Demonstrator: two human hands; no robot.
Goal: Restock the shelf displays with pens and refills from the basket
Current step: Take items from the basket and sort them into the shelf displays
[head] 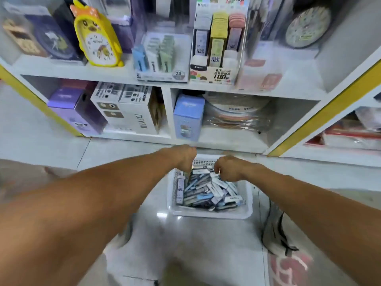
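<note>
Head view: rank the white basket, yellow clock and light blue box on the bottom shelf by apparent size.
1. white basket
2. yellow clock
3. light blue box
The clock and box look close in size, and distance differs, so their order is unsure.

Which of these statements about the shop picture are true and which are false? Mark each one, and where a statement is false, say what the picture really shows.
1. The white basket stands on the floor in front of the shelves. True.
2. The basket holds nothing. False: it is full of small boxes.
3. Both hands reach into the basket. True: the left hand and the right hand are over its far end.
4. The yellow clock stands on the floor. False: it stands on the upper shelf, at the left.
5. A light blue box stands on the lower shelf. True.
</note>
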